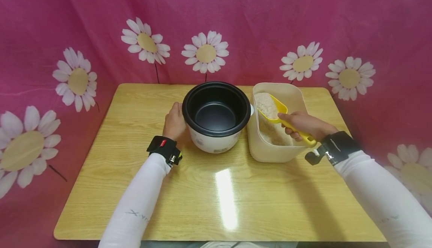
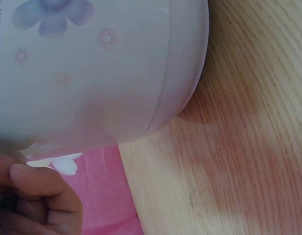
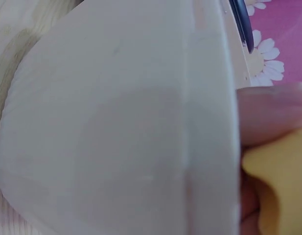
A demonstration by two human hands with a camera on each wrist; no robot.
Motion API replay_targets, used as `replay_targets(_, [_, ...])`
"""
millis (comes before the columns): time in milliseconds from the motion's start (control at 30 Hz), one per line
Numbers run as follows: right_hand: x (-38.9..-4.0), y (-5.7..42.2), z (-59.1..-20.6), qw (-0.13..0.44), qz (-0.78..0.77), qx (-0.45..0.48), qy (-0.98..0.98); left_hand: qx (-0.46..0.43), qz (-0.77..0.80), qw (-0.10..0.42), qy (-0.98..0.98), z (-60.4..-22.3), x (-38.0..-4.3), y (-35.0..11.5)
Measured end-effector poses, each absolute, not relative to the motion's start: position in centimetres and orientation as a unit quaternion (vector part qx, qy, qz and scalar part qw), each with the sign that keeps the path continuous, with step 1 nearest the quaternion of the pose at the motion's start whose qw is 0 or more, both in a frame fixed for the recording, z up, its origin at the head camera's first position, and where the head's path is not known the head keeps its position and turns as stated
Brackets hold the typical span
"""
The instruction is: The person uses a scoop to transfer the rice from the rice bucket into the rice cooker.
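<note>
A white rice cooker (image 1: 216,143) with a black inner pot (image 1: 216,116) stands mid-table; the pot's inside looks bare. My left hand (image 1: 174,122) grips the cooker's left side, its fingers (image 2: 48,188) curled near the upper side wall; the part they hold is hidden. In my right hand (image 1: 303,124) is the handle of a yellow scoop (image 1: 278,105), heaped with rice (image 1: 266,104). That scoop is over the cream rice bin (image 1: 270,152), inside its rim, above more rice lying at the bottom. From the right wrist, the bin's wall hides most of the hand and scoop.
Both containers stand side by side on a light wooden table (image 1: 189,203), the bin right of the cooker. A pink curtain (image 1: 243,23) with large daisies hangs behind and along both sides. Light glares on the front of the tabletop.
</note>
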State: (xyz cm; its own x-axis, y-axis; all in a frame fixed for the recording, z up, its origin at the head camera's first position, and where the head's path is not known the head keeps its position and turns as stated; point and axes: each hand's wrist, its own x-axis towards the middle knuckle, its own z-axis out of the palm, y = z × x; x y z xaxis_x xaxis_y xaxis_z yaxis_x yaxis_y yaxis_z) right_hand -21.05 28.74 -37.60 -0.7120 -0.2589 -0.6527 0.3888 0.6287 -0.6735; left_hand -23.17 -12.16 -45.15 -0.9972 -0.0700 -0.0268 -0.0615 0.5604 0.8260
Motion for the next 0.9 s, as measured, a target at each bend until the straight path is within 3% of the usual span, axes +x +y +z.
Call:
replay_targets(200, [-20.7, 28.9, -38.2, 0.367, -0.454, 0.038, 0.811, 0.044, -0.471, -0.010, -0.881, -45.1, -23.0, -12.0])
replay_targets(900, [-20.5, 29.2, -38.3, 0.341, -0.527, 0.044, 0.777, 0.039, -0.466, 0.008, -0.884, -44.9, -23.0, -11.9])
